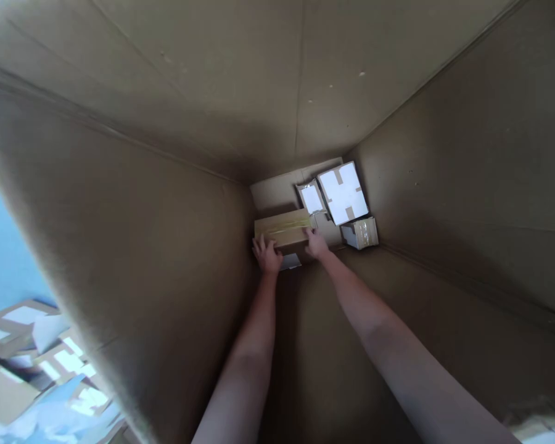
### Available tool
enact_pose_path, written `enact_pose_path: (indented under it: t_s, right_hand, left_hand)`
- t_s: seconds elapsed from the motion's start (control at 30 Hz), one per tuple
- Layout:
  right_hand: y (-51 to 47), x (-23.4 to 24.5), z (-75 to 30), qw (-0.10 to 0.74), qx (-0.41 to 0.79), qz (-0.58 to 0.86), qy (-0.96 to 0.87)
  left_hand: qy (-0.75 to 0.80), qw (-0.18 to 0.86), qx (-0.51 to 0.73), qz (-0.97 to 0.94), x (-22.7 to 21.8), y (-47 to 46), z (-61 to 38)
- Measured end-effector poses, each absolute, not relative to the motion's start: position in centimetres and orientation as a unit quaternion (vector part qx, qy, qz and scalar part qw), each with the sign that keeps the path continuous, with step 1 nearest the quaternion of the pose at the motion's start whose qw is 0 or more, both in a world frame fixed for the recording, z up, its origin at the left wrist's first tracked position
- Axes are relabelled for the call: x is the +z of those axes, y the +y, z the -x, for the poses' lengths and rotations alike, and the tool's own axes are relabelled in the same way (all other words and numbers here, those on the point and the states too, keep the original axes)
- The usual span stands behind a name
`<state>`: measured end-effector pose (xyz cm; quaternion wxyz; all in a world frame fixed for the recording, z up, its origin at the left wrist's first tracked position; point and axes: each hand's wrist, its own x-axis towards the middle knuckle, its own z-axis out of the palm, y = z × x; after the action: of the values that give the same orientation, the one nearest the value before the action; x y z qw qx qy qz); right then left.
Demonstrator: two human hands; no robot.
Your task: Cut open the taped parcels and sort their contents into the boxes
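I look straight down into a tall, deep cardboard carton (pixel 166 246). Both my arms reach to its bottom. My left hand (pixel 267 254) grips the left end of a small brown box sealed with yellowish tape (pixel 283 228), fingers curled over its edge. My right hand (pixel 315 243) holds the same box at its right end. The box rests on the carton floor against the left wall.
Other parcels lie on the carton floor: a box with a large white label (pixel 343 192), a smaller white-labelled one (pixel 311 198), and a small taped box (pixel 361 232). Outside the carton at lower left, several more parcels (pixel 41 364) lie in a pile.
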<state>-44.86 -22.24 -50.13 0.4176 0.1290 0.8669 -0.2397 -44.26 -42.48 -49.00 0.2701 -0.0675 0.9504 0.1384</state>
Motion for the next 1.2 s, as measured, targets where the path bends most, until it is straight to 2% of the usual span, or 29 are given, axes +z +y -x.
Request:
enact_pose_path:
  t_s: [0.17,0.27,0.43,0.6,0.73,0.87,1.0,1.2]
  right_hand:
    - [-23.0,-49.8,43.5,0.366,-0.220,-0.046,0.903]
    - [-23.2,-50.4,43.4,0.364,-0.208,-0.012,0.908]
    - [-23.1,-50.2,42.5,0.365,-0.173,-0.045,0.914]
    - [-22.3,-46.1,42.5,0.359,-0.163,-0.053,0.918]
    - [-21.6,-40.7,44.0,0.345,-0.160,-0.045,0.924]
    - [-21.2,-33.5,45.8,0.326,-0.151,-0.052,0.932]
    - [-20.5,-24.0,47.4,0.281,-0.147,-0.067,0.946]
    - [-19.0,-7.2,47.6,0.154,-0.161,-0.127,0.967]
  left_hand:
    - [0.921,0.342,0.157,0.102,-50.1,-44.1,45.3]
    - [0.909,0.370,0.147,0.123,-50.5,-43.8,45.5]
    - [0.922,0.331,0.136,0.147,-49.2,-42.1,44.3]
    - [0.932,0.300,0.136,0.153,-44.9,-41.1,43.9]
    - [0.932,0.299,0.139,0.154,-39.3,-40.4,45.0]
    - [0.939,0.279,0.151,0.133,-31.6,-39.8,46.6]
    - [0.954,0.229,0.176,0.081,-22.5,-39.9,48.5]
    - [0.955,0.106,0.269,-0.067,-8.0,-40.1,51.5]
